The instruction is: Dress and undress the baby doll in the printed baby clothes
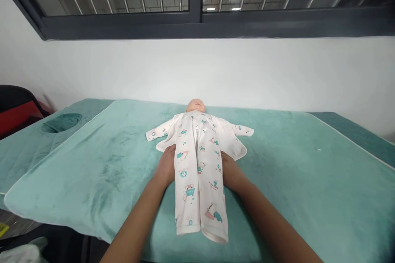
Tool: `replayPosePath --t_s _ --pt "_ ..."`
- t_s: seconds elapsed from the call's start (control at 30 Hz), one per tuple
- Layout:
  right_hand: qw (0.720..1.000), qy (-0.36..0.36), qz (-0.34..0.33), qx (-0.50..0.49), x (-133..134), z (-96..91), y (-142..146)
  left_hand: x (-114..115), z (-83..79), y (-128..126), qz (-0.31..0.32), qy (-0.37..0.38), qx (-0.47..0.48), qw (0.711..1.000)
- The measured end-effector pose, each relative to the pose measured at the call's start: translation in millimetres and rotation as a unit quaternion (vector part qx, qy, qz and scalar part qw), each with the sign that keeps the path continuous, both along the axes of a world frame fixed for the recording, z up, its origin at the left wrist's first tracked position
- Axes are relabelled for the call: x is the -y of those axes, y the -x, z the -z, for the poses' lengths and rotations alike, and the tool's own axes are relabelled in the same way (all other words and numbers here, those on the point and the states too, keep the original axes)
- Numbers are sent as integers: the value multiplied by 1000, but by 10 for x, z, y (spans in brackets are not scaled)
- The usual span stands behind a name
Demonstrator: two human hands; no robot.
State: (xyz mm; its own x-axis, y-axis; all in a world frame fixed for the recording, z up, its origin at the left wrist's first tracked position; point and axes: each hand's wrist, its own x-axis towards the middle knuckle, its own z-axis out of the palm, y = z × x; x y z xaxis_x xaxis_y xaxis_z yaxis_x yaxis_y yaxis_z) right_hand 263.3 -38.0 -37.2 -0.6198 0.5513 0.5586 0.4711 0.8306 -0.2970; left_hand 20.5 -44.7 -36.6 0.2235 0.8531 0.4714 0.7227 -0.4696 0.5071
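A baby doll (195,105) lies on its back in the head view, its head toward the wall. It wears a white printed shirt (228,137) with the sleeves spread out to both sides. White baby trousers (200,181) with teal and pink animal prints lie over the doll's front, legs stretched toward me. At the trousers' left edge is my left hand (167,165), its fingertips running in by the cloth. My right hand (232,171) reaches in at the right edge, its fingers tucked under the fabric. The cloth hides most fingers, so their grip cannot be seen.
A teal sheet (284,181) covers the padded bed, which has a round hole (61,123) at the left. Behind it rise a white wall (197,70) and a dark-framed window (195,24). A black and red object (18,113) stands at far left.
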Motion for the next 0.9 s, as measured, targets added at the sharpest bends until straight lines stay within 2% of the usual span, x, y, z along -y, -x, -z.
replayPosePath --t_s 0.13,0.33,0.53,0.7,0.77,0.8,0.9 --pt "999 9 47 8 18 50 -17 118 79 43 23 -69 -86 994" --pt "993 23 112 15 40 87 -39 289 137 70 19 -118 -117 986" --pt "998 9 57 32 152 83 -210 368 175 120 27 -76 -109 991" --pt "996 61 29 57 296 66 -383 421 149 168 16 -8 -66 998" --pt "994 95 25 45 338 58 -460 396 135 217 -9 22 -8 1000" --pt "992 117 31 34 345 57 -508 367 133 253 -40 29 27 998" --pt "979 161 121 -4 284 74 -695 219 150 400 -202 26 85 975"
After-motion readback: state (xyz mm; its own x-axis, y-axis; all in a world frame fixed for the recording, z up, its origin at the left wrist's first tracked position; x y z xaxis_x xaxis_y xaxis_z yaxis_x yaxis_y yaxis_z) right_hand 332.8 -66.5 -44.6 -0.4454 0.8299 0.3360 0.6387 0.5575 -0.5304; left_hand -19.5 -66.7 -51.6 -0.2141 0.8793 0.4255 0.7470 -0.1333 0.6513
